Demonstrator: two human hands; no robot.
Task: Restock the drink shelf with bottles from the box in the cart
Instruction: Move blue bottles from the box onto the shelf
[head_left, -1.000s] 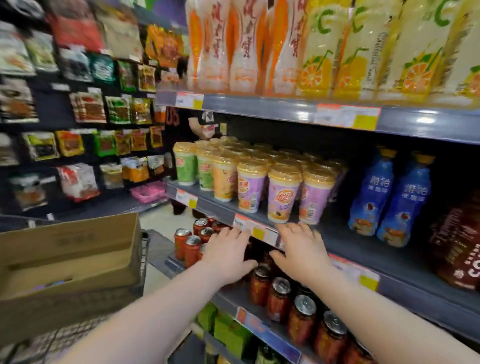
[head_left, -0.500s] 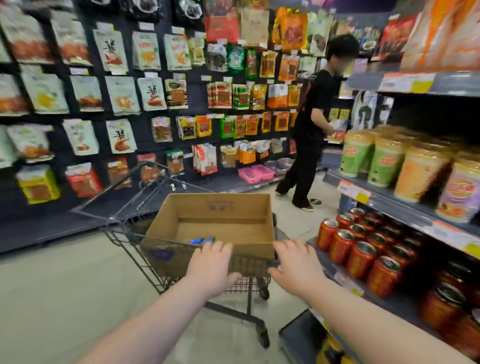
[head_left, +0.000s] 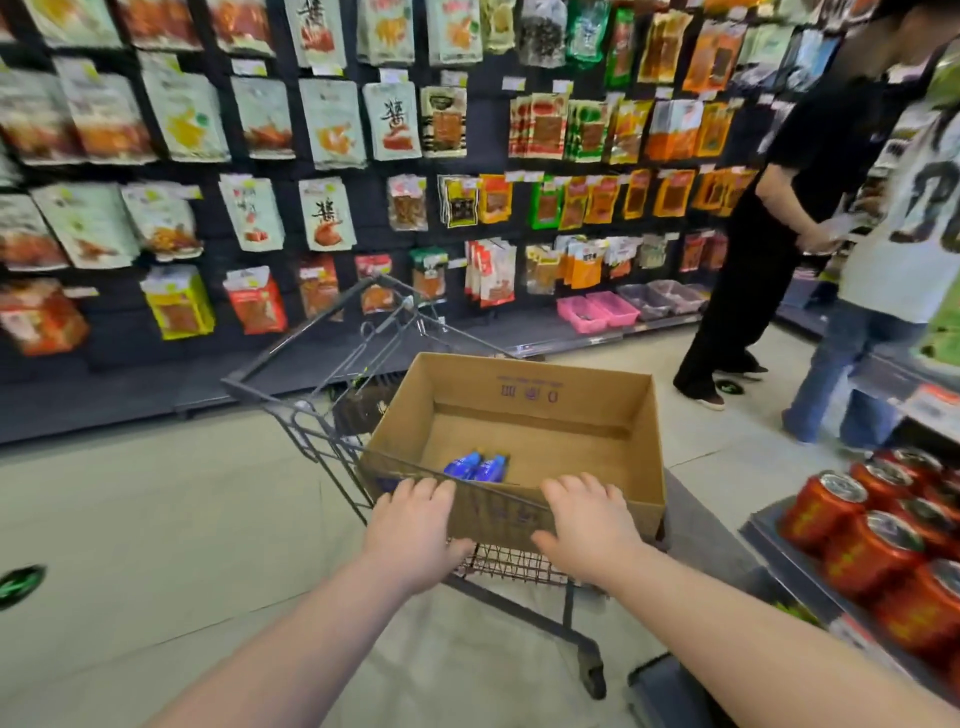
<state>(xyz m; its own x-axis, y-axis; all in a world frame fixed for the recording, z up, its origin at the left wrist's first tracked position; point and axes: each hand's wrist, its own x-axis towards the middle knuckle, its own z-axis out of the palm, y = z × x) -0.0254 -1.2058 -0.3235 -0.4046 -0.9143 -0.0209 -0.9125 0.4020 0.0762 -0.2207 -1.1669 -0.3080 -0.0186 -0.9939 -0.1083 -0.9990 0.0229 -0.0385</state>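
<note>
Two bare forearms reach forward; the left hand (head_left: 415, 530) and right hand (head_left: 587, 525), set apart, palms down, fingers relaxed and holding nothing, lie over the near wall of an open cardboard box (head_left: 545, 405) in a wire cart (head_left: 519, 562); two blue bottles (head_left: 475, 466) lie on the box floor, just beyond and between the hands, behind that wall; red cans (head_left: 857, 540) fill a low tier of the drink shelf (head_left: 774, 558) at right; two people (head_left: 748, 291) stand farther down the aisle; snack packets (head_left: 332, 119) hang opposite.
</note>
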